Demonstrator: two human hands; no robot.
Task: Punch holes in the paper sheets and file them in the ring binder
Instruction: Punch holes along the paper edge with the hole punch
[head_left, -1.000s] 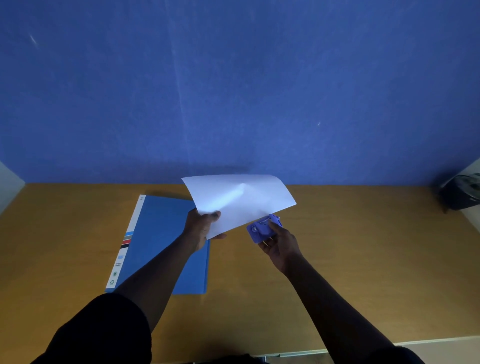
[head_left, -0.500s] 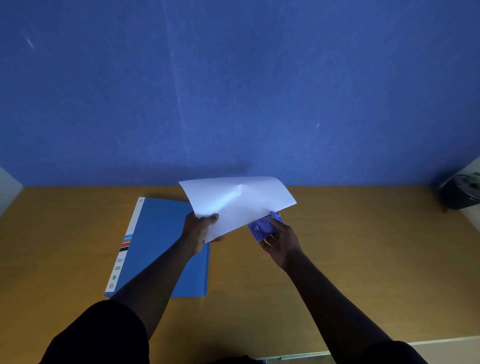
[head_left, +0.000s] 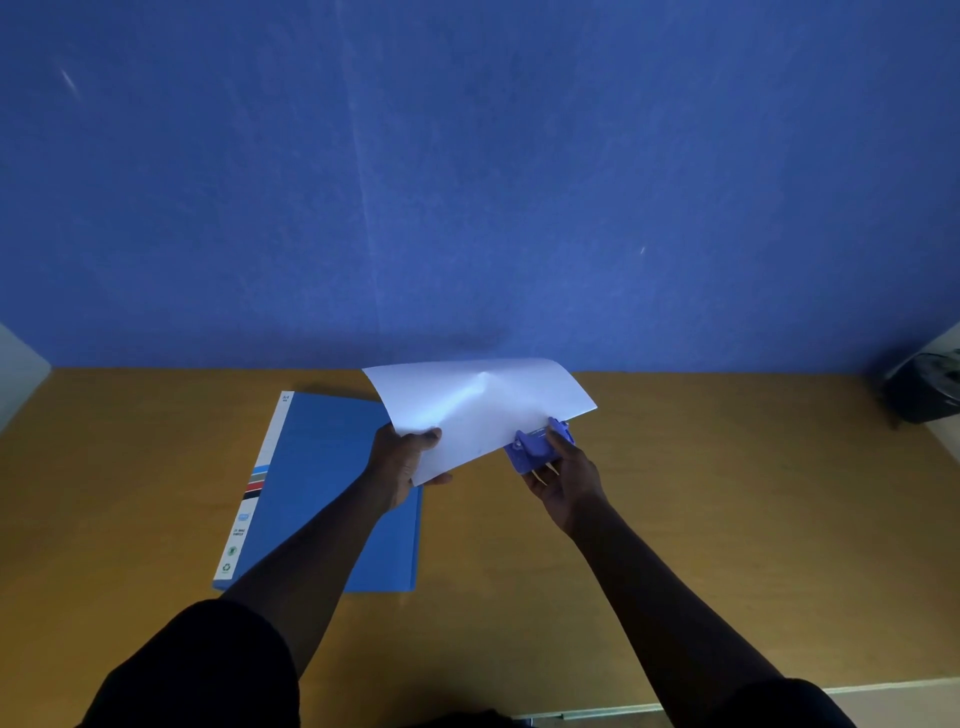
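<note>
A person holds things up over a flat yellow-brown wooden table (head_left: 675, 493). The left hand (head_left: 400, 462) pinches the near corner of a thin white sheet of paper (head_left: 478, 410), with the thumb on top and the other fingers curled under it. The paper is up in the air and bends a little in the middle. The right hand (head_left: 563, 475) grips a small blue plastic hole punch (head_left: 535, 447), with the thumb pressing on top and the fingers wrapped below. The right edge of the paper sits in the punch. A flat blue ring binder with a white strip down its left side (head_left: 322, 493) lies closed on the table, under the left arm. A blue wall (head_left: 467, 182) stands behind the table. A dark thing (head_left: 924, 389) sits at the far right edge; I cannot tell what it is.
</note>
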